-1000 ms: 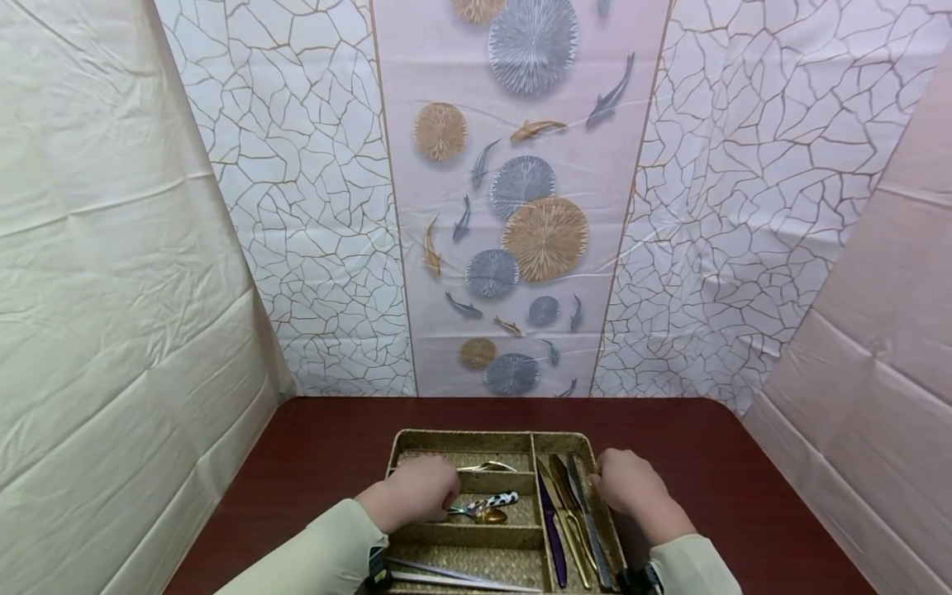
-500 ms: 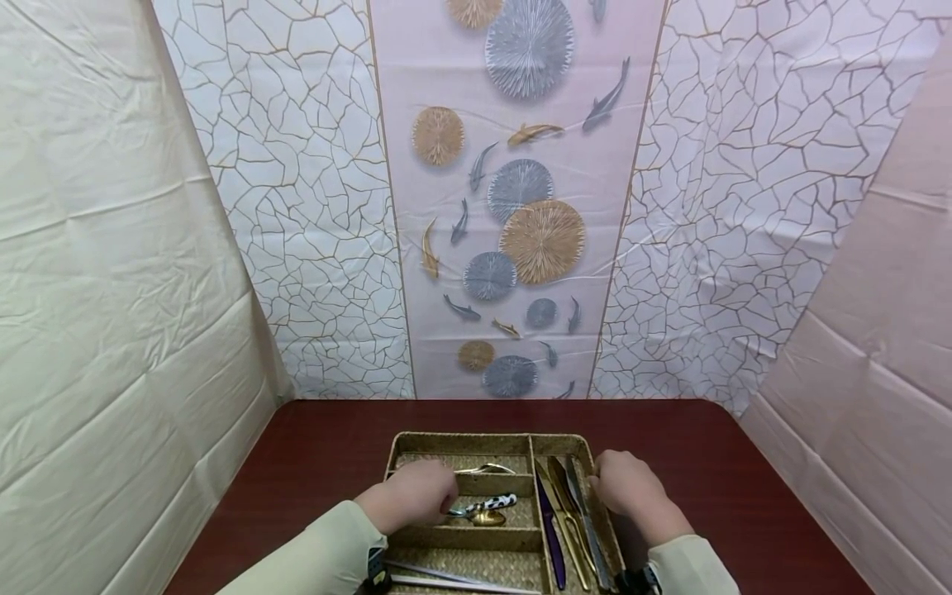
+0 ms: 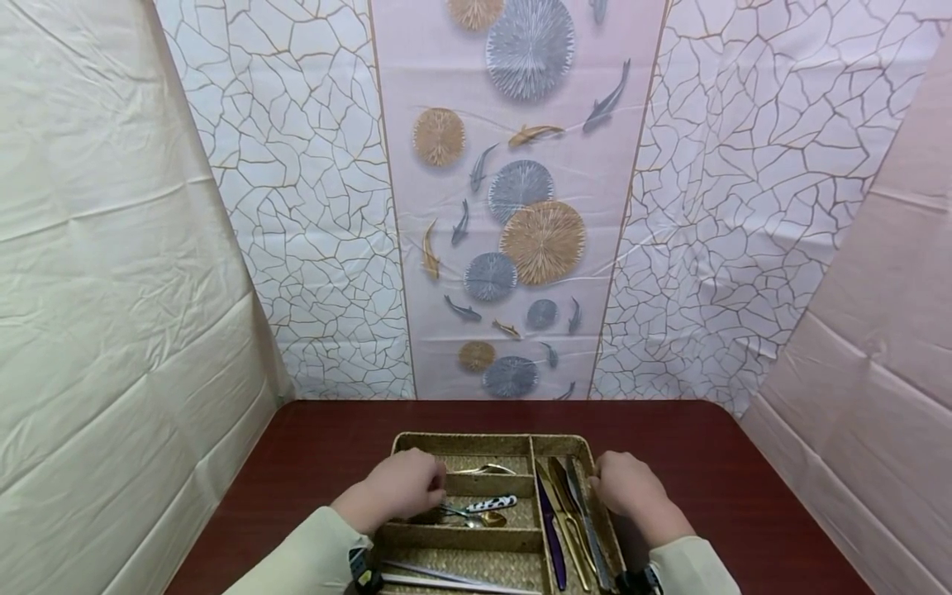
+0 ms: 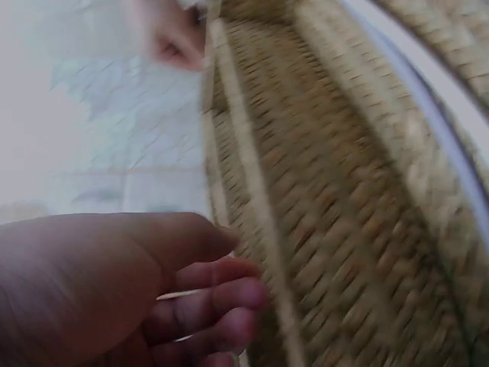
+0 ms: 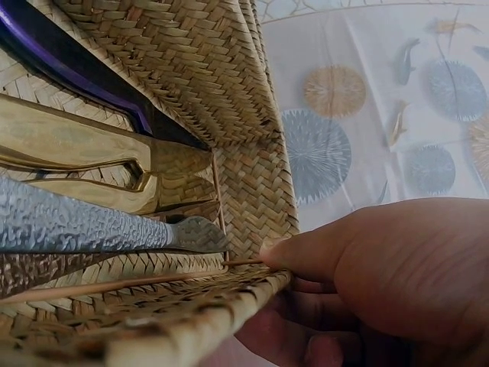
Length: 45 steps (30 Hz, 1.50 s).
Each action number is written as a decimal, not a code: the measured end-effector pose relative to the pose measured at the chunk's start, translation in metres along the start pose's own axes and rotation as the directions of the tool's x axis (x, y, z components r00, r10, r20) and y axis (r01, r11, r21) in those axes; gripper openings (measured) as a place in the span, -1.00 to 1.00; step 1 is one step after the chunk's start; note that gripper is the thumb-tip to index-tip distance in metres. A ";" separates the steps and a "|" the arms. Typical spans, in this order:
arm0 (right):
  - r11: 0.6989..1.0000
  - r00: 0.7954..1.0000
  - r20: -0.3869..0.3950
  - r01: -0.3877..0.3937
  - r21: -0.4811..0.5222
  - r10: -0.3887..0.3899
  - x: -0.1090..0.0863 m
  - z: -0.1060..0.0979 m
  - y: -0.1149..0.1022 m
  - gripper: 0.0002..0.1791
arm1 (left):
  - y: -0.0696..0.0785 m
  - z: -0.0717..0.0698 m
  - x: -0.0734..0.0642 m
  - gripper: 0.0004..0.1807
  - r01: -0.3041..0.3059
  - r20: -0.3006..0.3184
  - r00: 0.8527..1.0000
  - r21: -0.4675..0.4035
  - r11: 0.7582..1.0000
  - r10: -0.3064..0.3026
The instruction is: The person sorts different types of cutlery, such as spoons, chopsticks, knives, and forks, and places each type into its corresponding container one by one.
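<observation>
A woven cutlery tray (image 3: pixel 463 434) with several compartments stands on the table. My left hand (image 3: pixel 405 486) hovers over its left side, fingers loosely bent. In the left wrist view the same hand (image 4: pixel 176 287) has nothing between thumb and fingers, beside a woven divider (image 4: pixel 256 168). Right of it, in the middle compartment, lie a gold spoon (image 3: pixel 494 519) and a black-and-white patterned handle (image 3: pixel 494 502). A shiny utensil (image 3: pixel 487 469) sits in the far compartment. My right hand (image 3: pixel 632 484) pinches the tray's right rim; the right wrist view shows its thumb (image 5: pixel 283 252) over the edge.
The right compartment holds a purple knife (image 3: pixel 553 541), gold knives (image 3: pixel 568 512) and a silver knife (image 3: pixel 591 529). Long silver sticks (image 3: pixel 461 582) lie in the near compartment. Dark red tabletop (image 3: pixel 335 430) surrounds the tray, with a patterned cloth (image 3: pixel 513 248) behind.
My left hand has moved away from the spoons, up and to the left, and the utensils there have shifted slightly. The right hand has stayed at the rim.
</observation>
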State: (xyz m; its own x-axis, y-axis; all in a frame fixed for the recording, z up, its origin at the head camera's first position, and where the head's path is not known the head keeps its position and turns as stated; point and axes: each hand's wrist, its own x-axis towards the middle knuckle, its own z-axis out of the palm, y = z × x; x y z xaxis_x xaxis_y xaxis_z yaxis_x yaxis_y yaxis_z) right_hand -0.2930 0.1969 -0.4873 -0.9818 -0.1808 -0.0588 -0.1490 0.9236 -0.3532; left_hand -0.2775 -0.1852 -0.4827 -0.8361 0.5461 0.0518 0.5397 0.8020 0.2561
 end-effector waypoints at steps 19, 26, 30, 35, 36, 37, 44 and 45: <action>0.997 0.989 0.150 0.026 -0.077 -0.015 -0.010 -0.008 -0.003 -0.72 | -0.039 0.016 -0.046 -0.43 0.367 -0.059 0.920 -0.222 0.903 -0.388; 0.999 0.981 0.192 0.042 -0.016 -0.038 -0.021 -0.004 -0.002 -0.54 | -0.039 0.033 -0.053 -0.38 0.339 -0.106 0.922 -0.243 0.909 -0.372; 0.999 0.987 0.156 0.048 -0.017 -0.045 -0.022 0.003 -0.001 -0.51 | -0.038 0.041 -0.054 -0.35 0.338 -0.137 0.916 -0.244 0.909 -0.378; 0.995 0.988 0.138 0.073 -0.065 -0.064 -0.019 0.010 -0.003 -0.49 | -0.039 0.047 -0.054 -0.35 0.342 -0.160 0.905 -0.274 0.899 -0.394; 0.995 0.988 0.139 0.075 -0.070 -0.065 -0.019 0.011 -0.003 -0.49 | -0.039 0.048 -0.054 -0.35 0.341 -0.168 0.904 -0.270 0.901 -0.392; 0.995 0.988 0.140 0.074 -0.072 -0.064 -0.018 0.011 -0.003 -0.49 | -0.039 0.049 -0.054 -0.35 0.344 -0.169 0.903 -0.265 0.901 -0.395; 0.997 0.987 0.145 0.069 -0.036 -0.063 -0.019 0.014 -0.001 -0.50 | -0.042 0.052 -0.054 -0.32 0.338 -0.151 0.909 -0.274 0.900 -0.387; 0.997 0.988 0.141 0.072 -0.032 -0.066 -0.020 0.013 -0.001 -0.49 | -0.042 0.052 -0.053 -0.32 0.338 -0.151 0.909 -0.278 0.899 -0.389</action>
State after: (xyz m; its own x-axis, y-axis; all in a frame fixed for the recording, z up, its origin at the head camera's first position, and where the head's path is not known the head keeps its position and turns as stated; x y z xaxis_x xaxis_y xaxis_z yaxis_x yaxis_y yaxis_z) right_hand -0.2719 0.1946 -0.4982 -0.9433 -0.2875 -0.1660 -0.2227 0.9187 -0.3261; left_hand -0.2507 -0.2354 -0.5462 -0.9846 0.1483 0.0929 0.1750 0.8386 0.5159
